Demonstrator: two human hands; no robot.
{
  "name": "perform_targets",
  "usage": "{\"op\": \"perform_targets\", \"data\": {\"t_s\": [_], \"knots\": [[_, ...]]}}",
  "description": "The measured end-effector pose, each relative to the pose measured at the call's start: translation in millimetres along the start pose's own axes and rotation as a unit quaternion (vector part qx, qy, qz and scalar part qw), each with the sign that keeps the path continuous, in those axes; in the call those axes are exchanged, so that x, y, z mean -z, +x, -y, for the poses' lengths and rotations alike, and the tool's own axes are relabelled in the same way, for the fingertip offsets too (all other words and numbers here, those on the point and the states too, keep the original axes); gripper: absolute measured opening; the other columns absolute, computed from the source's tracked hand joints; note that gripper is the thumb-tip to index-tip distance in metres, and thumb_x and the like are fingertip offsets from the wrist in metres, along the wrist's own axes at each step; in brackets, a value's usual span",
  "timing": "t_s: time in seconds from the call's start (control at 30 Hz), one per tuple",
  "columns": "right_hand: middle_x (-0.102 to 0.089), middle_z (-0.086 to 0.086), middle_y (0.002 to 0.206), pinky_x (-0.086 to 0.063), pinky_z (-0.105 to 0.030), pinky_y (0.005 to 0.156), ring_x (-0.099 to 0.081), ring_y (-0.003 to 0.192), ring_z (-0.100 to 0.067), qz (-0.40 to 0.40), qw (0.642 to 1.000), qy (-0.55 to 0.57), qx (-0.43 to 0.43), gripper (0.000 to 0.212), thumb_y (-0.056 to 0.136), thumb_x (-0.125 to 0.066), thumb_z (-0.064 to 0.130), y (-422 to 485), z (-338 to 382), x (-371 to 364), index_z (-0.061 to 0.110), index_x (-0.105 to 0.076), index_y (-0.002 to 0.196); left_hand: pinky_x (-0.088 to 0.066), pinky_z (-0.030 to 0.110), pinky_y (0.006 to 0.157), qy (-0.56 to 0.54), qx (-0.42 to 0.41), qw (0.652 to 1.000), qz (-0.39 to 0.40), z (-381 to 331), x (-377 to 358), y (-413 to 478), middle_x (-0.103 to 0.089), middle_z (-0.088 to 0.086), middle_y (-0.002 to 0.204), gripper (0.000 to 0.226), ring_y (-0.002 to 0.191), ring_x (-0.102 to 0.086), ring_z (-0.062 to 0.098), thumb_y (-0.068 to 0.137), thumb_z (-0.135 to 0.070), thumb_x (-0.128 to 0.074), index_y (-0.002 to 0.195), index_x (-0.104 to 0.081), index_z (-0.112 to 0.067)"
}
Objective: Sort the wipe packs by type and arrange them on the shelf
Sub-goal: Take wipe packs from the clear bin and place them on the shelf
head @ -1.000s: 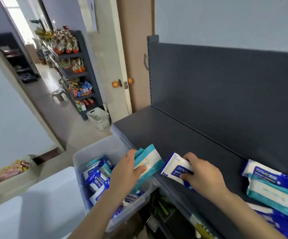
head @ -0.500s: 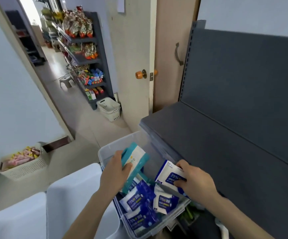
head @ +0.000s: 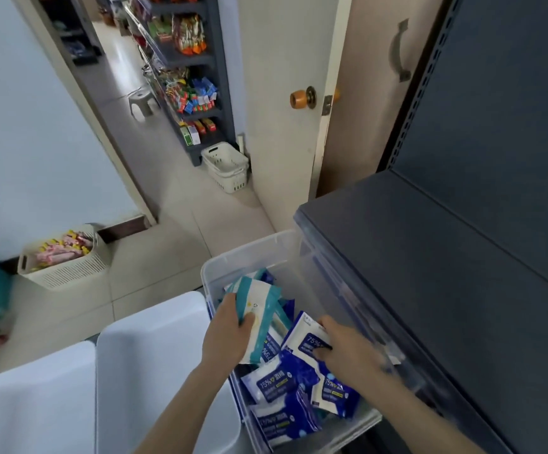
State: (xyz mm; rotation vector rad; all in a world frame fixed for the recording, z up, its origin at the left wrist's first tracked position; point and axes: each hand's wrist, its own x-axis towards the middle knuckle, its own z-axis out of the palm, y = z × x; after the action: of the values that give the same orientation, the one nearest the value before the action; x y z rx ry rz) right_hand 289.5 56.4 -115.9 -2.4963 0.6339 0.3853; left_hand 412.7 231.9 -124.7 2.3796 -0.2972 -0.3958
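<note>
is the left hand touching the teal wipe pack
Touching: the head view shows the left hand gripping the teal wipe pack, thumb across its face.

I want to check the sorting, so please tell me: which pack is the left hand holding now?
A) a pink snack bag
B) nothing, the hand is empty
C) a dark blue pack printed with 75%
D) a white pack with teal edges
D: the left hand grips a white pack with teal edges over the clear bin, while the 75% blue-label pack is under the right hand.
</note>
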Motion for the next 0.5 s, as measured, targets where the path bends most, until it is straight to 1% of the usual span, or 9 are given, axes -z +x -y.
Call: {"op": "perform_targets", "data": {"t_s": [0.1,0.13,0.2,0.27,0.37,0.43,0.5], "knots": [[-0.064,0.004,0.109,-0.051,-0.033,0.074,-0.062,0.096,-0.018,0.035,0.999,0.019,-0.013,0.025,0.088,-0.06,0.033,22,-5,-13,0.025,-0.044,0.106,-0.041,0.028,0.067,0.013,0.031,0.999,0.013,7,-15,6,-0.061,0.006,0.107,0.024,0.082,-0.055,0.019,0.093,-0.019,-0.055,0.114,-0.046,-0.013],[-0.065,0.003,0.106,-0.051,-0.033,0.074,-0.062,0.094,-0.018,0.046,0.998,0.033,-0.016,0.022,0.088,-0.06,0.032,29,-7,-16,0.024,-0.045,0.103,-0.039,0.028,0.066,0.017,0.038,0.999,0.018,9,-19,8,-0.06,0.005,0.107,0.024,0.082,-0.055,0.019,0.092,-0.019,-0.056,0.113,-0.046,-0.014],[-0.064,0.004,0.101,-0.051,-0.033,0.074,-0.061,0.088,-0.016,0.065,0.996,0.059,-0.02,0.018,0.088,-0.059,0.029,39,-13,-22,0.024,-0.046,0.098,-0.041,0.029,0.068,0.026,0.039,0.999,0.024,13,-28,12,-0.059,0.004,0.11,0.029,0.089,-0.058,0.021,0.09,-0.018,-0.058,0.117,-0.047,-0.015],[-0.064,0.004,0.103,-0.049,-0.03,0.074,-0.06,0.088,-0.016,0.079,0.995,0.063,-0.026,0.019,0.087,-0.059,0.028,46,-18,-26,0.025,-0.048,0.102,-0.046,0.032,0.072,0.033,0.04,0.998,0.028,16,-36,15,-0.057,0.002,0.114,0.036,0.097,-0.059,0.023,0.089,-0.017,-0.058,0.122,-0.045,-0.018],[-0.064,0.004,0.107,-0.046,-0.028,0.073,-0.059,0.089,-0.015,0.095,0.992,0.073,-0.029,0.026,0.087,-0.06,0.028,54,-22,-29,0.025,-0.048,0.11,-0.051,0.038,0.077,0.055,0.047,0.997,0.032,17,-43,21,-0.055,0.002,0.119,0.041,0.102,-0.058,0.024,0.09,-0.018,-0.056,0.127,-0.041,-0.02],[-0.063,0.005,0.108,-0.045,-0.027,0.074,-0.059,0.092,-0.014,0.095,0.992,0.076,-0.022,0.031,0.087,-0.062,0.029,56,-22,-29,0.025,-0.048,0.114,-0.05,0.038,0.078,0.071,0.051,0.995,0.039,18,-47,25,-0.054,0.003,0.123,0.044,0.104,-0.059,0.025,0.091,-0.018,-0.055,0.132,-0.038,-0.02],[-0.062,0.005,0.109,-0.048,-0.029,0.078,-0.06,0.094,-0.014,0.085,0.994,0.072,-0.013,0.034,0.086,-0.063,0.024,56,-22,-29,0.026,-0.048,0.116,-0.047,0.035,0.077,0.087,0.063,0.993,0.057,17,-49,29,-0.053,0.005,0.125,0.048,0.106,-0.059,0.026,0.092,-0.019,-0.055,0.136,-0.035,-0.019]]}}
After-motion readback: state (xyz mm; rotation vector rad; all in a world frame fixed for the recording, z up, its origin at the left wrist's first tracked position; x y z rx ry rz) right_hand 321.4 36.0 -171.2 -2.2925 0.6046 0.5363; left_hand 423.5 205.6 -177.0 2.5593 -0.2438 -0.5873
